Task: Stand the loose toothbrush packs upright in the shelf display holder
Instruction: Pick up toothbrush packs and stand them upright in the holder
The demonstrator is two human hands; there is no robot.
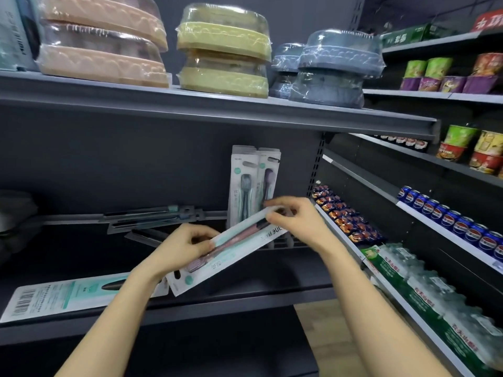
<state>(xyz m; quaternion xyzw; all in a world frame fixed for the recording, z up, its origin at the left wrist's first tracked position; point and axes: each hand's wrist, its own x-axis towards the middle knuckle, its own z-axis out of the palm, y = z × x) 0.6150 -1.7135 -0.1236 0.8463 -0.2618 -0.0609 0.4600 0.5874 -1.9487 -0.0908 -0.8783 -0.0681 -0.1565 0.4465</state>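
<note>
On the dark shelf (272,270), at 12 o'clock from the hands, two packs (251,186) stand upright in the display holder (283,242). At 10 o'clock, loose packs (152,217) lie flat; at 8 o'clock lies another pack (65,296). The held toothbrush pack (228,247) slants before the holder, its lower end gripped by the left hand (182,247), its upper end pinched by the right hand (294,217).

1. Both hands hold one toothbrush pack (231,248), which is tilted: the left hand (185,247) pinches its lower end, the right hand (292,217) its upper end.
2. Two packs (251,183) stand upright behind it.
3. Another pack (68,296) lies flat on the shelf (245,295).
</note>
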